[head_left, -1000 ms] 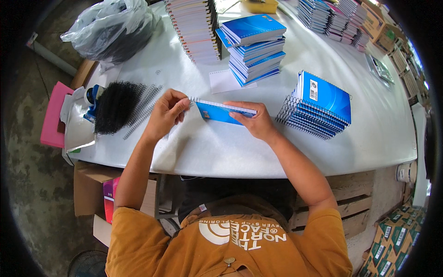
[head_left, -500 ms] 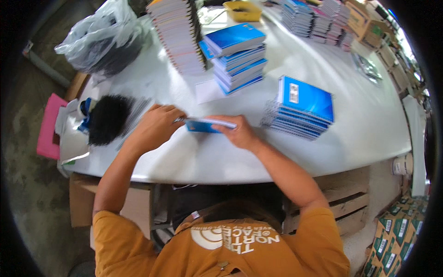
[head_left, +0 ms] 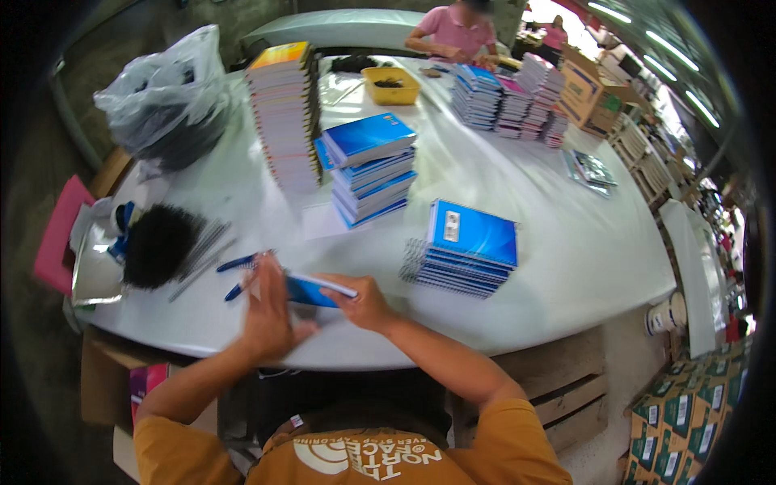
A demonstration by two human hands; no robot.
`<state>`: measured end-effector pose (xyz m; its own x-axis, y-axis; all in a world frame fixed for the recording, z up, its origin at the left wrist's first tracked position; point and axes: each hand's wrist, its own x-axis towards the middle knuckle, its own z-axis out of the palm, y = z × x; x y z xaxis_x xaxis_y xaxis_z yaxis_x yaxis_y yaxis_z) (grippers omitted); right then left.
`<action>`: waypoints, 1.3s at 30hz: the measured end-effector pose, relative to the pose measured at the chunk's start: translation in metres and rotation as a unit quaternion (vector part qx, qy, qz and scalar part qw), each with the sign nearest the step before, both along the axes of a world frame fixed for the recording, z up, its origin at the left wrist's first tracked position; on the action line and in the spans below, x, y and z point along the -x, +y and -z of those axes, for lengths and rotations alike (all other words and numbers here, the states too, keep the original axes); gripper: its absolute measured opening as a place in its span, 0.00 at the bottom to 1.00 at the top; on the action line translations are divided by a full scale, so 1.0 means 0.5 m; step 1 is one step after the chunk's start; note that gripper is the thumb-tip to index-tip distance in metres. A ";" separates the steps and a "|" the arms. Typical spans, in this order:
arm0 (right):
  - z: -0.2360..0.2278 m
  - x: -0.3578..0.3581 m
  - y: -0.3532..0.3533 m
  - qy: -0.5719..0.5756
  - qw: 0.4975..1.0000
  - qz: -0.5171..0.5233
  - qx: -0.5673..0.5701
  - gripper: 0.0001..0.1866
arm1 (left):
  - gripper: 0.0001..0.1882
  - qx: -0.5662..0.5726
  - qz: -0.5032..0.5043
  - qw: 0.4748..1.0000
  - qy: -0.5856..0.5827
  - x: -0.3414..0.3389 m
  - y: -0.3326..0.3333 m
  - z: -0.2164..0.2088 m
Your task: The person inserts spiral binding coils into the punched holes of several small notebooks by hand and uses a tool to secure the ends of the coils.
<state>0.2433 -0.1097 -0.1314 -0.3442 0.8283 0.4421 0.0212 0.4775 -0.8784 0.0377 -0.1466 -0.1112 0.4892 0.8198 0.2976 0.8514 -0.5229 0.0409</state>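
My right hand (head_left: 368,304) grips a blue notebook (head_left: 305,292) by its right end, holding it on edge above the table. At the notebook's left end, my left hand (head_left: 271,311) is slightly blurred, with its fingers stretched out and thumb apart. Whether it touches the notebook is hard to see. Just left of its fingers are blue-handled pliers (head_left: 234,264), partly hidden by the hand. A pile of black binding coils (head_left: 166,242) lies farther left, several loose ones beside it. To the right stands a stack of blue spiral notebooks (head_left: 473,234).
Beyond my hands rise a pile of blue books (head_left: 368,166) and a tall notebook stack (head_left: 283,121). A plastic bag (head_left: 174,97) is at far left, a yellow tray (head_left: 390,86) at the back. A co-worker in pink (head_left: 457,31) sits across, near more stacks (head_left: 501,101) and a carton (head_left: 586,93).
My left hand has gone from fingers closed at the notebook's end to fingers spread, and the pliers now show beside it. The view has tilted up, bringing in the co-worker.
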 end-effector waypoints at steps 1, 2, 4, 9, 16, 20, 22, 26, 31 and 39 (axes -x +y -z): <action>0.002 -0.001 -0.002 -0.001 1.000 0.004 -0.019 0.15 | 0.51 -0.009 0.022 1.000 0.018 -0.005 -0.020 0.003; -0.002 -0.006 0.002 -0.002 0.999 0.007 -0.038 0.15 | 0.52 -0.016 0.044 0.998 0.036 -0.007 -0.039 0.005; -0.003 0.009 -0.005 -0.008 0.996 -0.002 -0.085 0.15 | 0.53 -0.213 0.028 0.975 0.060 0.013 -0.005 -0.032; 0.010 0.019 -0.020 -0.019 0.993 -0.035 -0.109 0.17 | 0.58 -0.091 0.010 0.992 -0.084 -0.002 -0.020 0.038; -0.014 0.016 -0.035 -0.053 0.989 -0.079 -0.117 0.17 | 0.54 -0.242 -0.017 0.966 -0.089 -0.039 0.015 -0.024; -0.001 0.004 -0.020 0.025 0.998 -0.050 -0.041 0.20 | 0.54 -0.064 0.161 0.985 0.000 -0.059 -0.112 0.090; 0.003 0.014 -0.033 0.004 0.995 -0.063 -0.076 0.21 | 0.47 -0.266 0.048 0.962 -0.050 -0.066 -0.034 0.001; -0.005 0.000 -0.034 0.000 0.994 -0.063 -0.091 0.22 | 0.53 -0.204 -0.001 0.973 -0.109 -0.090 0.018 -0.008; -0.004 0.009 -0.027 0.025 0.994 -0.060 -0.092 0.21 | 0.58 -0.275 0.076 0.958 -0.035 -0.083 -0.030 0.008; 0.004 0.002 -0.015 0.062 0.996 -0.045 -0.042 0.15 | 0.44 -0.063 0.126 0.988 -0.065 -0.107 -0.089 0.047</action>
